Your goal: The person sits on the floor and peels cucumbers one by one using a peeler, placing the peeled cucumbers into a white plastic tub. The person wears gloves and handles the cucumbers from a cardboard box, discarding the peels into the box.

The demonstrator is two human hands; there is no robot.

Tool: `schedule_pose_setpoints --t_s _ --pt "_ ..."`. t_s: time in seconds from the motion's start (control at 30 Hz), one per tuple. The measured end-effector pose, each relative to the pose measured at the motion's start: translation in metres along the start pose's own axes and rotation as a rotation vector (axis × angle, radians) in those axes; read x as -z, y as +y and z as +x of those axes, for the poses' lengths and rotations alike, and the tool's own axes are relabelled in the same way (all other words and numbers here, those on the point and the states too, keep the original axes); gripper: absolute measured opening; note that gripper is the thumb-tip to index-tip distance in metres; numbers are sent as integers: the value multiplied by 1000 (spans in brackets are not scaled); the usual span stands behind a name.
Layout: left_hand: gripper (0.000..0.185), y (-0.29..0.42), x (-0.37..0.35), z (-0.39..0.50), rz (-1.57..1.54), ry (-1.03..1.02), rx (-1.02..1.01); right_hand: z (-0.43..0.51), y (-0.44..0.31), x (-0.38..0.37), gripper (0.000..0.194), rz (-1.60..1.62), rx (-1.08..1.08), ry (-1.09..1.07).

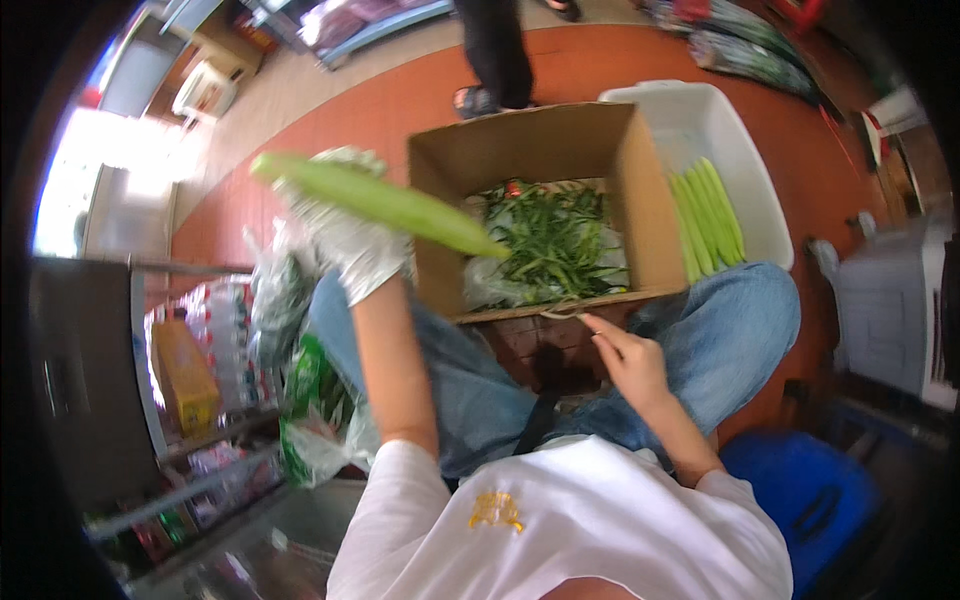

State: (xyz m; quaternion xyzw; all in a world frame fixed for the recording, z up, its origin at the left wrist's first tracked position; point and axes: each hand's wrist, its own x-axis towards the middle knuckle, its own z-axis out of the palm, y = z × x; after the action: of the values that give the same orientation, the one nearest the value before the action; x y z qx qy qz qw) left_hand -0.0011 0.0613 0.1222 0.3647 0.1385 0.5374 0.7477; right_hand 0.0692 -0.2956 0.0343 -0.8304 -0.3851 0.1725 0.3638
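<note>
My left hand (352, 225), in a whitish glove, grips a long pale-green gourd-like vegetable (390, 206), whose tip reaches over the left side of an open cardboard box (525, 146). Inside the box lie dark green peelings (555, 240) and clear plastic. My bare right hand (626, 352) is at the box's near edge, its fingertips on a small, thin, pale item (562, 313), perhaps a peeler or a strip of peel; I cannot tell which. Several peeled light-green vegetables (709, 217) lie side by side in a white plastic tub (750, 165) right of the box.
Past the box stands another person, seen by a dark trouser leg (499, 52). Plastic bags (281, 300) and a rack holding bottles (225, 337) and a yellow carton (184, 375) are at left. A blue stool (802, 495) is at lower right, bagged goods (750, 56) at upper right.
</note>
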Motion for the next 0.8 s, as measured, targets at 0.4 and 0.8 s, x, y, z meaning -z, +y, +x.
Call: schedule_pose_setpoints --t_s 0.4,0.8 --pt "42 -181 -229 -28 333 -520 275 -18 3 -26 41 75 -70 117" --pt "42 -455 -299 -159 1054 -2165 -220 -22 7 -18 45 190 -177 -33"
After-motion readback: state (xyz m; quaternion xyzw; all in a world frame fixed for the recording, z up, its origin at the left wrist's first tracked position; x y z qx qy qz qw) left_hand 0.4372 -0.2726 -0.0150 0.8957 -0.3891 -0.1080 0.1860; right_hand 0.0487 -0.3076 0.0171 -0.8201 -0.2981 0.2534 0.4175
